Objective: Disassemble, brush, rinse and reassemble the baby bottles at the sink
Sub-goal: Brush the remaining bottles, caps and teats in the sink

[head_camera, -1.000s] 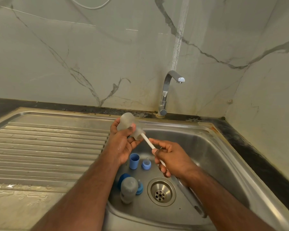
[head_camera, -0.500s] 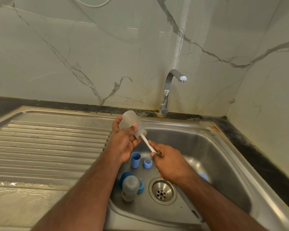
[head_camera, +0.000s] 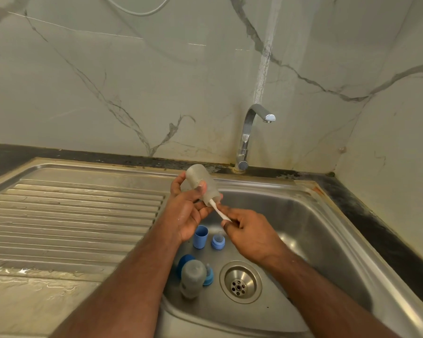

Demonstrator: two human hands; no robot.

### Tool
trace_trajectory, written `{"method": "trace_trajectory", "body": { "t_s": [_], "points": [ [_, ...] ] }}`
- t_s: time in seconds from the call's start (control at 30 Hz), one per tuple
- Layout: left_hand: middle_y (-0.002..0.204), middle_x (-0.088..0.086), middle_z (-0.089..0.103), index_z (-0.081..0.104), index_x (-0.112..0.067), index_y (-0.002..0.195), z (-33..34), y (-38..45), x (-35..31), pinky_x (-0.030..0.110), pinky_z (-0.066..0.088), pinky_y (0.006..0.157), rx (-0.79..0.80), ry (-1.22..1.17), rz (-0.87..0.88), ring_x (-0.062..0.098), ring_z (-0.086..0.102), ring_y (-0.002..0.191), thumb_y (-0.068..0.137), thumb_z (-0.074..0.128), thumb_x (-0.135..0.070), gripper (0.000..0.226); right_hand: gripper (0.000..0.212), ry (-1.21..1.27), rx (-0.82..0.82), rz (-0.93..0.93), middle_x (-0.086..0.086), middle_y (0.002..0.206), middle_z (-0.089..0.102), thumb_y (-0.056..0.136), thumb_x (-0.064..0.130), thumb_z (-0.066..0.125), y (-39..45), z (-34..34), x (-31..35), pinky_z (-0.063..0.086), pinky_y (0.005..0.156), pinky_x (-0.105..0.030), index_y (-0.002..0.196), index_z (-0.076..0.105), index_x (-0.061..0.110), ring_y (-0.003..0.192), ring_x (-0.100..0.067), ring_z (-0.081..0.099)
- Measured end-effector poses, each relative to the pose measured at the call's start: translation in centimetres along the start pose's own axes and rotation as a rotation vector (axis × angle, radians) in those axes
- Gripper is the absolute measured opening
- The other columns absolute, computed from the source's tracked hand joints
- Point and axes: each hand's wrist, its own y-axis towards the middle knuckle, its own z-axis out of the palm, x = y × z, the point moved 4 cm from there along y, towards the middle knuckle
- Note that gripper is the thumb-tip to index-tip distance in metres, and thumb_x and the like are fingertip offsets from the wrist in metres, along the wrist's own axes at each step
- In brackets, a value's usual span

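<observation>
Bottle (head_camera: 200, 184), frosted, tilted, mouth toward the basin: gripped by left hand (head_camera: 188, 211). Brush handle (head_camera: 219, 212), white, entering bottle mouth: pinched by right hand (head_camera: 244, 230).

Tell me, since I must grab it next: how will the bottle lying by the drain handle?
The second bottle lies on its side on the sink's sloping steel, so it may roll. Its frosted plastic looks light and probably slippery if wet.
</observation>
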Motion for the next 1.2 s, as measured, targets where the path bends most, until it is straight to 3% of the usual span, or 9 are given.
{"method": "trace_trajectory", "body": {
  "t_s": [0.13, 0.27, 0.57, 0.7, 0.83, 0.93, 1.07, 1.13, 1.2],
  "points": [
    [0.134, 0.026, 0.057, 0.041, -0.033, 0.144, 0.3, -0.1, 0.0, 0.052, 0.061, 0.084, 0.023, -0.051, -0.017, 0.049, 0.069, 0.105, 0.094, 0.066, -0.008, 0.061, 0.042, 0.295, -0.076, 0.059, 0.009, 0.072, 0.061, 0.101, 0.02, 0.055, 0.0, -0.3, -0.6, 0.041, 0.048, -0.017, 0.135, 0.056, 0.046, 0.046, 0.0, 0.05],
    [0.134, 0.026, 0.055, 0.042, -0.035, 0.143, 0.3, -0.2, -0.2, 0.054, 0.06, 0.085, 0.032, -0.046, -0.032, 0.049, 0.069, 0.106, 0.095, 0.065, -0.007, 0.06, 0.042, 0.477, 0.075, 0.127, -0.006, 0.073, 0.059, 0.104, 0.017, 0.051, -0.3, 0.5, -0.4, 0.037, 0.039, -0.023, 0.136, 0.054, 0.043, 0.045, -0.01, 0.045],
    [0.132, 0.025, 0.057, 0.039, -0.033, 0.145, 0.4, -0.1, 0.3, 0.054, 0.059, 0.087, 0.026, -0.046, -0.015, 0.049, 0.069, 0.106, 0.093, 0.065, -0.006, 0.064, 0.043, 0.166, -0.053, 0.005, 0.021, 0.075, 0.052, 0.103, 0.022, 0.052, -0.3, -0.5, -0.5, 0.038, 0.057, -0.011, 0.142, 0.051, 0.04, 0.054, 0.004, 0.05],
    [0.134, 0.025, 0.056, 0.039, -0.031, 0.144, 0.2, -0.1, 0.3, 0.052, 0.062, 0.081, 0.007, -0.02, -0.008, 0.049, 0.069, 0.104, 0.095, 0.064, -0.004, 0.062, 0.047, -0.174, -0.048, -0.11, 0.005, 0.093, 0.066, 0.104, 0.025, 0.046, -0.5, -0.5, 0.3, 0.049, 0.072, -0.023, 0.148, 0.042, 0.043, 0.077, -0.007, 0.059],
    [0.135, 0.025, 0.056, 0.04, -0.033, 0.142, 0.1, 0.1, 0.0, 0.05, 0.063, 0.079, -0.027, -0.05, 0.015, 0.044, 0.071, 0.104, 0.094, 0.067, -0.008, 0.06, 0.071, -0.515, -0.063, -0.089, 0.0, 0.104, 0.042, 0.103, 0.018, 0.043, -0.5, -0.6, 0.8, 0.047, 0.071, -0.031, 0.157, 0.005, 0.044, 0.081, -0.017, 0.051],
    [0.135, 0.023, 0.056, 0.042, -0.033, 0.139, 0.1, 0.2, -0.1, 0.049, 0.063, 0.08, -0.052, -0.027, 0.04, 0.041, 0.072, 0.103, 0.093, 0.069, -0.007, 0.06, 0.084, -0.559, -0.034, -0.003, -0.006, 0.11, 0.038, 0.099, 0.014, 0.05, -0.7, 0.3, 1.3, 0.052, 0.074, -0.034, 0.157, -0.006, 0.038, 0.088, -0.021, 0.056],
    [0.133, 0.019, 0.053, 0.042, -0.034, 0.137, 0.1, 0.0, 0.1, 0.045, 0.064, 0.074, -0.049, 0.141, 0.068, 0.04, 0.071, 0.105, 0.092, 0.068, 0.001, 0.063, 0.076, -0.511, 0.026, 0.052, -0.009, 0.123, 0.054, 0.097, 0.01, 0.047, 0.1, 0.7, 1.0, 0.051, 0.087, -0.037, 0.159, 0.009, 0.033, 0.109, -0.027, 0.058],
    [0.134, 0.019, 0.052, 0.042, -0.036, 0.137, 0.2, -0.2, 0.4, 0.046, 0.064, 0.074, -0.03, 0.2, 0.054, 0.04, 0.071, 0.104, 0.092, 0.067, 0.002, 0.063, 0.06, -0.322, 0.059, 0.028, -0.003, 0.106, 0.066, 0.099, 0.013, 0.048, 0.4, 0.2, 0.6, 0.053, 0.074, -0.03, 0.153, 0.034, 0.035, 0.09, -0.018, 0.064],
    [0.134, 0.021, 0.052, 0.041, -0.038, 0.138, 0.4, -0.3, 0.5, 0.049, 0.063, 0.079, 0.015, 0.172, 0.03, 0.042, 0.071, 0.104, 0.092, 0.067, 0.002, 0.066, 0.046, 0.121, 0.106, 0.088, 0.0, 0.078, 0.064, 0.102, 0.016, 0.049, 0.2, -0.5, -0.2, 0.045, 0.049, -0.026, 0.142, 0.051, 0.038, 0.055, -0.011, 0.055]
  ]
}}
